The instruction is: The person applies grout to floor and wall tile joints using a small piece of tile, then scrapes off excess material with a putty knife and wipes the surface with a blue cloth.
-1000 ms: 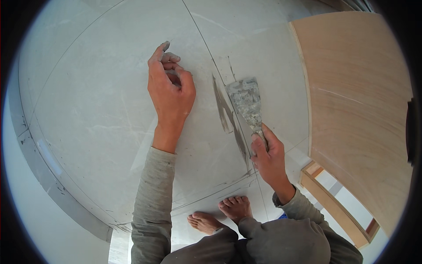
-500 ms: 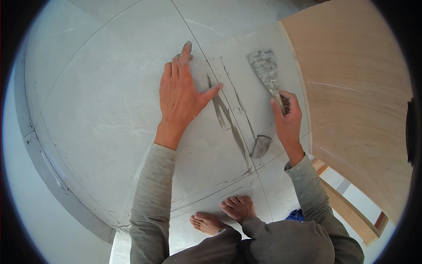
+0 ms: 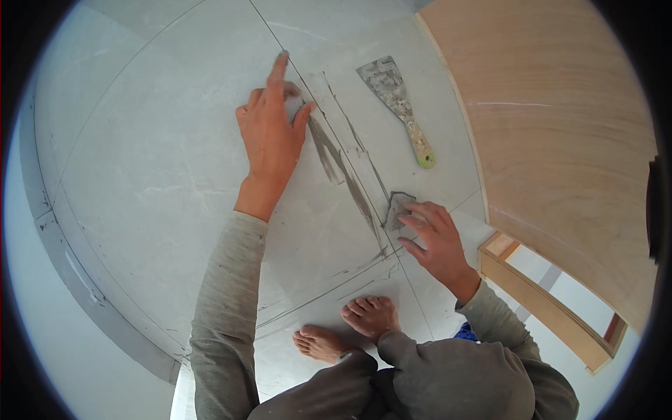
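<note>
My left hand (image 3: 267, 136) is over the pale tiled floor (image 3: 196, 245). Its index finger stretches along a thin dark tile joint (image 3: 313, 92), with a grey-smeared fingertip on the line. The thumb stands apart, and I see nothing held. My right hand (image 3: 441, 241) has its fingers spread at the right edge of a small grey, paste-covered flat piece (image 3: 400, 208); whether they touch it I cannot tell. A putty knife (image 3: 399, 105) with a grey-caked blade and green-ended handle lies on the tiles beyond that hand. Dark grey paste streaks (image 3: 343, 171) run beside the joint.
A large wooden panel (image 3: 546, 119) rises along the right, with a wooden frame (image 3: 546, 308) below it. My bare feet (image 3: 371, 315) stand near a crossing joint. Something blue (image 3: 465, 332) shows beside my right leg. A grey border (image 3: 63, 259) curves along the left wall.
My right hand has let go of the putty knife, now lying on the floor, and moved down to the grey piece. My left index finger has straightened along the joint.
</note>
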`<act>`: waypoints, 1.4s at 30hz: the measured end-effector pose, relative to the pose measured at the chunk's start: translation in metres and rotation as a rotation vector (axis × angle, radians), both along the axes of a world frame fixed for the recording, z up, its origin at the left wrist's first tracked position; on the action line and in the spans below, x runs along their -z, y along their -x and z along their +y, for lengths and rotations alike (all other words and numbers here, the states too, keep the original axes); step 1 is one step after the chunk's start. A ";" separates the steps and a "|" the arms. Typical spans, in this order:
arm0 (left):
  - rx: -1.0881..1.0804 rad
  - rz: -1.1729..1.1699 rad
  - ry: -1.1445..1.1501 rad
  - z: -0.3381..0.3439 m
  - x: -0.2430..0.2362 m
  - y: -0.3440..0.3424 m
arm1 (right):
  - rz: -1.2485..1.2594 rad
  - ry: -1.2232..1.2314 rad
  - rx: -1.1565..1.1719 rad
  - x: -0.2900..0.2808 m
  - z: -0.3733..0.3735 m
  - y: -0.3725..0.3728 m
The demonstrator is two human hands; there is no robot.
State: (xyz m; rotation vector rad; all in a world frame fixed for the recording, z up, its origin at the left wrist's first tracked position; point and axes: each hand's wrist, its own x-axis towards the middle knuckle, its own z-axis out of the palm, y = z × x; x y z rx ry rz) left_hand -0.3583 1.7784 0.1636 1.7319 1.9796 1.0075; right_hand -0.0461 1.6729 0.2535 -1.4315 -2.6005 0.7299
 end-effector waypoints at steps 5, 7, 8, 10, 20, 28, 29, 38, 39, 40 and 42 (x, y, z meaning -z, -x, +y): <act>0.128 0.137 -0.001 0.002 -0.003 -0.003 | 0.022 -0.110 -0.145 0.017 0.020 0.009; 0.146 0.167 -0.016 0.003 -0.004 -0.003 | 0.049 -0.162 -0.170 0.019 0.027 0.010; 0.151 0.182 -0.028 0.005 -0.005 -0.002 | 0.091 -0.198 -0.184 0.018 0.029 0.009; 0.115 0.134 -0.044 0.000 -0.007 0.002 | 0.071 -0.095 -0.120 0.016 0.035 0.009; -0.375 -0.208 -0.007 -0.110 -0.016 0.070 | 0.394 -0.234 -0.174 0.033 0.149 0.130; -0.686 -0.207 0.074 -0.221 -0.028 0.142 | -0.007 -0.090 -0.335 0.028 0.102 0.100; -0.723 -0.208 0.056 -0.230 -0.029 0.148 | -0.050 0.049 -0.285 0.025 0.105 0.095; -0.770 -0.250 0.120 -0.260 -0.040 0.156 | 0.258 -0.425 -0.375 0.048 0.122 0.127; -0.754 -0.228 0.094 -0.261 -0.041 0.155 | 0.216 -0.437 -0.404 0.045 0.102 0.118; -0.756 -0.241 0.083 -0.261 -0.041 0.155 | 0.189 -0.304 -0.412 0.041 0.090 0.110; -0.712 -0.027 0.098 -0.264 -0.041 0.153 | 0.076 0.005 -0.423 0.035 0.082 0.103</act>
